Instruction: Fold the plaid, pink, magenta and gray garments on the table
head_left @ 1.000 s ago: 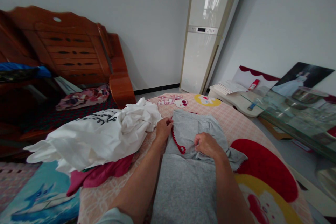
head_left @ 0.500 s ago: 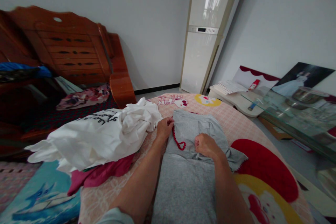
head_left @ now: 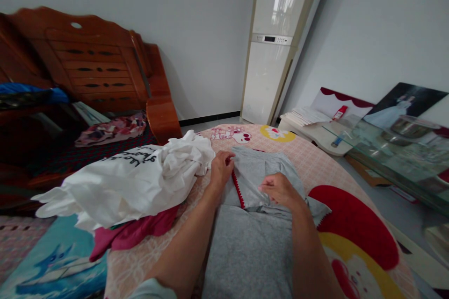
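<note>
A grey garment [head_left: 250,247] with red zigzag trim [head_left: 238,189] lies folded over itself at its far end. My left hand [head_left: 220,170] is at the upper left edge of the folded part, its thumb and fingers curled closed on the cloth there. Over the middle of that part, my right hand [head_left: 280,189] has its fingers loosely stretched to the left, with nothing seen in them. A grey end with matching trim sticks out to the right, beyond my right wrist.
A white garment [head_left: 136,182] with black lettering lies heaped left, over a dark pink cloth [head_left: 140,233]. The patterned tablecloth [head_left: 333,168] covers the round table. Behind are a wooden bench [head_left: 94,60], a floor-standing air conditioner [head_left: 268,79] and a glass shelf [head_left: 396,159].
The red trim, curled at its near end before, now lies straight along the fold's left edge. My right hand has loosened from a closed grip; my left hand has shifted slightly up.
</note>
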Motion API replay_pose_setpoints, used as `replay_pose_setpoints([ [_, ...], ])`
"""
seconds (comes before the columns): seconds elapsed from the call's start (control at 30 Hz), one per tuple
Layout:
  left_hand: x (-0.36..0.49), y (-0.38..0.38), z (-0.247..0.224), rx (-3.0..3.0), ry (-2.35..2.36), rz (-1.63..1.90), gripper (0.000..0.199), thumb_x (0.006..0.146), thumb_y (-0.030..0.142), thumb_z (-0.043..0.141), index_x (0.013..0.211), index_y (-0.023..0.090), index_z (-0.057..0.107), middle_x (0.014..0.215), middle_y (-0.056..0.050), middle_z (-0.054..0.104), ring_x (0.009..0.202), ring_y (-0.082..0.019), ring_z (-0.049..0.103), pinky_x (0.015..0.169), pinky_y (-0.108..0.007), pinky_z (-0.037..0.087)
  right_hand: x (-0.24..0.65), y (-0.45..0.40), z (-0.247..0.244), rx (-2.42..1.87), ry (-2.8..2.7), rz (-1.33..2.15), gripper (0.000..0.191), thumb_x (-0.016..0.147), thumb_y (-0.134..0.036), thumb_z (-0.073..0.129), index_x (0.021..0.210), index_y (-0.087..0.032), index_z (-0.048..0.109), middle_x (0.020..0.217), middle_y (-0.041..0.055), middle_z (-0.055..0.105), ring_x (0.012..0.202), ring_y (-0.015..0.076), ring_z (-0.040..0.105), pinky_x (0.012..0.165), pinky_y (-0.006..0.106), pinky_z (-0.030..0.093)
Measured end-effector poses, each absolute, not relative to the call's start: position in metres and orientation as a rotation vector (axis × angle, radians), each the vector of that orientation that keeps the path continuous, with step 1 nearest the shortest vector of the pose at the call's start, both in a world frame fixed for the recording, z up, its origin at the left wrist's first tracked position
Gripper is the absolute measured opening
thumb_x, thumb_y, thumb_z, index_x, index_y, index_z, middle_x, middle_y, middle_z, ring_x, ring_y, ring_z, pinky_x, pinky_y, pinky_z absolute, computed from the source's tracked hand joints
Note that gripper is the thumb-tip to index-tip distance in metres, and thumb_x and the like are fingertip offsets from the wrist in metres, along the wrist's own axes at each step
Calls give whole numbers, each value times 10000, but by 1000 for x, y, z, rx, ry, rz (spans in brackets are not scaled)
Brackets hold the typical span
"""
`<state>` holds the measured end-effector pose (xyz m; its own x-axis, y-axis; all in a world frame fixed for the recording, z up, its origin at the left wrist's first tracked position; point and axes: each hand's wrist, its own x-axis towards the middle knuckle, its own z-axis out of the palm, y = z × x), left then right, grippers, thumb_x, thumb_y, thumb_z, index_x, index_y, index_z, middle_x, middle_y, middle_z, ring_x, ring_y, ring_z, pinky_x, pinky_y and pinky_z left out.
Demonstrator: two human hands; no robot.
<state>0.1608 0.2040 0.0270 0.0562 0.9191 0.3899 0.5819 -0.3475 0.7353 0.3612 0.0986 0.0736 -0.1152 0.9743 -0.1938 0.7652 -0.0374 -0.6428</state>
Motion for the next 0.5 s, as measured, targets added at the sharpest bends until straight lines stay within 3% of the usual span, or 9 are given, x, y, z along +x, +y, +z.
replay_pose_setpoints([
  [0.1, 177, 193, 31, 2132, 1134, 1055, 189, 844, 143, 580, 957, 187, 724, 971, -53, 702, 886, -157, 650, 813, -256, 515, 355, 103, 66, -1942, -2008, 758, 172, 717, -249, 688, 871, -179, 722, 714, 23, 675, 688, 155, 617, 603, 224, 389],
  [0.17, 190, 186, 22, 2275, 949, 878, 228, 842, 147, 596, 1032, 191, 714, 1103, -71, 694, 1033, -182, 635, 917, -295, 499, 354, 104, 62, -2015, -2064, 696, 206, 698, -236, 712, 897, -194, 738, 804, 42, 702, 792, 183, 638, 658, 236, 404],
  [0.27, 203, 179, 1, 2481, 868, 674, 352, 869, 217, 605, 1218, 190, 643, 1347, -112, 583, 1281, -236, 505, 1101, -404, 374, 366, 103, 65, -2014, -2022, 600, 246, 799, -290, 630, 1006, -208, 735, 858, 52, 718, 862, 191, 648, 724, 247, 430],
  [0.33, 205, 177, -7, 2523, 870, 603, 407, 906, 293, 570, 1296, 181, 592, 1415, -128, 523, 1343, -252, 443, 1134, -439, 328, 386, 100, 70, -2102, -1902, 405, 291, 845, -291, 567, 1072, -190, 720, 913, 76, 726, 891, 199, 650, 766, 258, 440],
  [0.43, 201, 177, -2, 2454, 861, 601, 466, 925, 393, 536, 1342, 185, 556, 1444, -128, 492, 1353, -256, 434, 1136, -442, 328, 425, 90, 72, -2342, -1695, 61, 329, 819, -158, 508, 1073, -161, 717, 1046, 118, 719, 956, 215, 643, 810, 273, 436],
  [0.5, 199, 176, 8, 2372, 801, 630, 500, 923, 439, 527, 1359, 195, 542, 1450, -119, 487, 1344, -253, 448, 1132, -424, 340, 451, 80, 68, -2384, -1716, 30, 341, 765, -74, 473, 952, -164, 744, 996, 105, 729, 924, 199, 653, 779, 261, 434],
])
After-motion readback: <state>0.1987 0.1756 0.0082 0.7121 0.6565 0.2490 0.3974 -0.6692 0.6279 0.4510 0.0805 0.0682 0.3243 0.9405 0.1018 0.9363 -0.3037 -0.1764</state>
